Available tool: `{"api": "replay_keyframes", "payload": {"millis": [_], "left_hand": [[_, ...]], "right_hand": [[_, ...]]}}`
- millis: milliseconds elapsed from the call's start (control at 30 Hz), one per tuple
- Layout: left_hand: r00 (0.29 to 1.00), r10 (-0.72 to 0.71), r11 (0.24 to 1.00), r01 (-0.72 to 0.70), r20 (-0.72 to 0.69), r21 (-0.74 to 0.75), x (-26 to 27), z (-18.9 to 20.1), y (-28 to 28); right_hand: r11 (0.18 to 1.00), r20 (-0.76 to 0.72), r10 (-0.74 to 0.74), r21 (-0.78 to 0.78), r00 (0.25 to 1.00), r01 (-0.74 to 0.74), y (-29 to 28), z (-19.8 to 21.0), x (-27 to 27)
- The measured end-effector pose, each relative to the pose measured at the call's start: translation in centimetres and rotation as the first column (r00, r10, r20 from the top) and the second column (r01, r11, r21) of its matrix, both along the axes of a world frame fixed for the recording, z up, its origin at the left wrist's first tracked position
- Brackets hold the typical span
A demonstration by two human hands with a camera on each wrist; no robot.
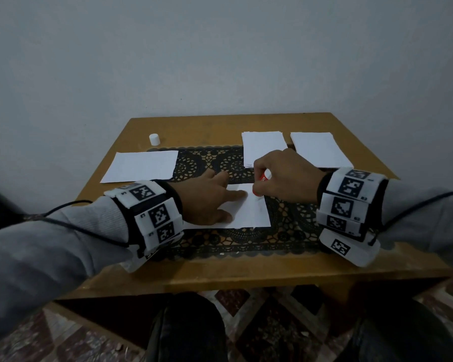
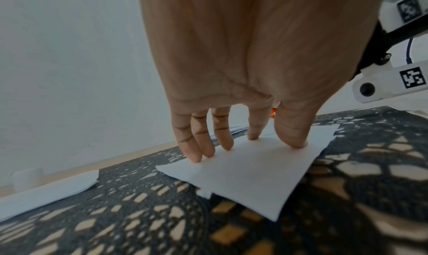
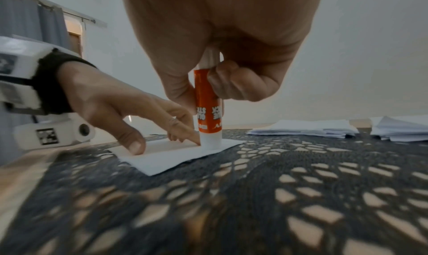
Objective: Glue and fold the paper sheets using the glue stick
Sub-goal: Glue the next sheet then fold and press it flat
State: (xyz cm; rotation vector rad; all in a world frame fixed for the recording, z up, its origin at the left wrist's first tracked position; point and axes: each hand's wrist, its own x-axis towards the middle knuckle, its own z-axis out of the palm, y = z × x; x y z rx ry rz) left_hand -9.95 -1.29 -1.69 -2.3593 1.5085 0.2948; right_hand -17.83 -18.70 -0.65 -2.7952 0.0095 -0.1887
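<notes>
Right grip (image 3: pixel 222 72) clasps glue stick (image 3: pixel 208 108), tip hidden; left grip (image 2: pixel 231 76) flat, pressing sheet (image 2: pixel 250 174).

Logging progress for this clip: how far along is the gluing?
Done: white cap off. In hand: right hand presses the orange glue stick onto the small white sheet, pinned by left hand. Left: folding; two white paper stacks wait.

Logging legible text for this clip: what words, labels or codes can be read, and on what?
"GLUE STICK", upside down, partly hidden: glue stick in the right hand.
Small brand mark near its lower end: too blurred to read.
Square black-and-white codes on the wrist bands: patterns only, no words.
Paper sheets: no text seen.
</notes>
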Motion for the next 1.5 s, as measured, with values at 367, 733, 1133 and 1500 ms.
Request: {"api": "replay_keyframes", "payload": {"millis": [367, 733, 1133, 1500], "left_hand": [[0.989, 0.085, 0.991, -0.097, -0.123, -0.094, 0.2, 0.1, -0.3], [0.951, 0.259, 0.96, -0.273, -0.172, -0.064, 2.3, 0.4, 0.0], [0.921, 0.268, 0.928, -0.326, -0.282, -0.182, 3.7, 1.5, -0.2], [0.833, 0.027, 0.982, -0.125, -0.553, -0.14, 2.5, 3.0, -0.8]], "right_hand": [[0.998, -0.049, 0.051, 0.029, 0.998, -0.05, 1.3, -0.1, -4.4], [0.955, 0.034, -0.099, 0.283, 0.994, 0.086, -1.4, 1.3, -2.8], [0.947, 0.06, -0.14, 0.299, 0.988, 0.116, -2.5, 1.0, -1.9], [0.947, 0.041, -0.14, 0.299, 0.989, 0.121, -2.6, 0.8, -2.3]]}}
